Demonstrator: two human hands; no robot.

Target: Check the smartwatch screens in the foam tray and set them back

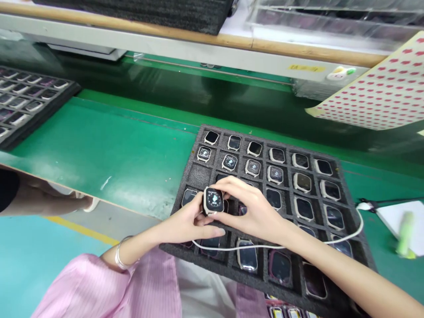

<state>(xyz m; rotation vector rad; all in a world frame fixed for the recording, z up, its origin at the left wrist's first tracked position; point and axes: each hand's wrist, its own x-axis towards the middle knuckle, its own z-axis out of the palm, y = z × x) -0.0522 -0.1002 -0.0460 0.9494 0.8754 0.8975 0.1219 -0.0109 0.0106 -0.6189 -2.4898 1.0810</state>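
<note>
Between my two hands a smartwatch (213, 201) is held up, its dark face lit with a white dial and its case light-coloured. My left hand (188, 223) grips it from the left and below. My right hand (250, 205) pinches its right side with thumb and fingers. Beneath both hands lies a dark foam tray (198, 174) with square compartments, most holding strapless watch cases. One compartment just above the held watch shows bare foam. A white cable (228, 249) runs across the tray below my hands; its left end is hidden near my left hand.
At far left sits another foam tray (36, 117) with watches on the green bench (109, 145). A white pad (406, 225) with a green marker (404, 234) lies at right. A shelf (185, 39) overhangs the back, with a dotted sheet (377, 88) hanging. Another person's arm (43, 194) shows at left.
</note>
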